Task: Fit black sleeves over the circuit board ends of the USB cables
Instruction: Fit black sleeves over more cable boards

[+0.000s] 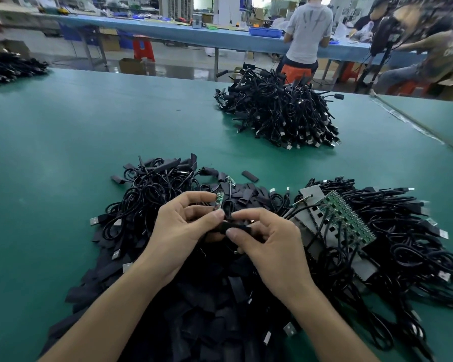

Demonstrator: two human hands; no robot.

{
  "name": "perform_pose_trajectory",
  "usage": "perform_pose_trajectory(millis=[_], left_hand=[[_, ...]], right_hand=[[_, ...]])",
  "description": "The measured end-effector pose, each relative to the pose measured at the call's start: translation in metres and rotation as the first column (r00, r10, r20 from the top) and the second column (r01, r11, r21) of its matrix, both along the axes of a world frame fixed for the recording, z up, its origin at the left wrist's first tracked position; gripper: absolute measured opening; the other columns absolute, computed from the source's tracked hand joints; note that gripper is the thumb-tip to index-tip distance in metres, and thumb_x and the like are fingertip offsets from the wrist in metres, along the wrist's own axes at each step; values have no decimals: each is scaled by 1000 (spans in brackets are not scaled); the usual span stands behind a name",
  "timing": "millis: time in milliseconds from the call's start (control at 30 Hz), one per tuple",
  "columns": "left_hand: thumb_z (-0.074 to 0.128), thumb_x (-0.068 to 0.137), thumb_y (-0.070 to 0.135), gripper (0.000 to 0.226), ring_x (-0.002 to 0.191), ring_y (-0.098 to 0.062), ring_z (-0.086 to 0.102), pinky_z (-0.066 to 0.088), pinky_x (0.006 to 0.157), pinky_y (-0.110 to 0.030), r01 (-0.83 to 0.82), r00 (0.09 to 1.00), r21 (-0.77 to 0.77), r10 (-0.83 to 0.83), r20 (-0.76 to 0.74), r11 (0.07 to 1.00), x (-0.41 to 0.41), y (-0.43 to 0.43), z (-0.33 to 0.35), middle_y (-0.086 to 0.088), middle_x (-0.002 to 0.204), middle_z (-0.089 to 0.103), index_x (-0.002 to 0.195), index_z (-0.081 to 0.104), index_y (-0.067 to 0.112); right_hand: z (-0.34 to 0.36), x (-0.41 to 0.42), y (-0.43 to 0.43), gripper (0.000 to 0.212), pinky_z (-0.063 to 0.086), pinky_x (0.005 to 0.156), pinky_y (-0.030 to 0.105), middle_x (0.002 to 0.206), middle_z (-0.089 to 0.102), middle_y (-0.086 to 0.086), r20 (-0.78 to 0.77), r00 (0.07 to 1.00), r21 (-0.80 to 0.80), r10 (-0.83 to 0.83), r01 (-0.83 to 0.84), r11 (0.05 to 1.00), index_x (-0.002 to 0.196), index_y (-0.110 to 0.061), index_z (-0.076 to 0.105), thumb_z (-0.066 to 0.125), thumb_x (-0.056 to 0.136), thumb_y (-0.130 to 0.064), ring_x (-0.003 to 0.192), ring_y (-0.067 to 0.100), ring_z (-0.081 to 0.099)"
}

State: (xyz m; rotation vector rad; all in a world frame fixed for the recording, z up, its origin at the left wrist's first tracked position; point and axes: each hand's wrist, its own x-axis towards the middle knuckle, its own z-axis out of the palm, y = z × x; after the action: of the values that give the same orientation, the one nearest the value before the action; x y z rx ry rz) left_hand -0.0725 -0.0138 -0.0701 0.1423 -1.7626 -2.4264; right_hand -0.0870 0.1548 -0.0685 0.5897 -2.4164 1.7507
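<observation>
Pinching a small green circuit board [218, 201], the left hand [181, 228] faces the right hand [272, 246], whose fingers [249, 214] clamp a black sleeve [236, 228] above the green counter [63, 152].

- One wide-angle camera, worn on the person's head, looked forward and down from close above the grip, where the left hand [179, 226] pinched a small green circuit board [219, 202] and the right hand [270, 244] a flat black sleeve [234, 227].
- Beyond the grip, the view ran across the green matted table [89, 121] toward a long blue workbench [168, 32].
</observation>
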Motion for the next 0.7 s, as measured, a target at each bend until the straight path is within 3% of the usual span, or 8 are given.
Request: perform_pose_trajectory(millis=[167,333,600,700], left_hand=[[87,58,21,43,71,-22,69,57,62,-26,23,1000,-58,-23,-6,998,0,-1,-2,-15,84,71,98,73,17],[88,55,22,42,67,-19,68,56,59,-23,-1,1000,-70,0,-13,998,-1,-1,-3,-13,82,71,95,74,20],[83,64,21,32,67,-19,70,54,56,-22,73,997,-139,-77,-21,988,1,-1,0,-12,81,74,94,76,14],[84,68,19,25,60,-11,63,49,50,-18,153,985,-183,-164,-45,971,3,-4,2,-4,72,69,92,79,17]], right_hand=[[-6,3,3,22,50,71,9,86,73,-23,-56,998,24,-7,8,1000,95,-35,76,83,78,-22,80,-1,70],[-7,5,5,36,53,76,15,94,72,-25,-75,997,63,-8,12,998,105,-39,73,86,75,-24,87,-3,68],[-3,5,9,26,49,75,8,91,73,-22,-102,989,-55,-104,98,994,97,-33,77,83,72,-28,85,-3,69],[2,9,12,27,54,76,15,89,75,-19,-103,987,-107,-124,113,988,97,-32,77,79,70,-33,84,0,71]])
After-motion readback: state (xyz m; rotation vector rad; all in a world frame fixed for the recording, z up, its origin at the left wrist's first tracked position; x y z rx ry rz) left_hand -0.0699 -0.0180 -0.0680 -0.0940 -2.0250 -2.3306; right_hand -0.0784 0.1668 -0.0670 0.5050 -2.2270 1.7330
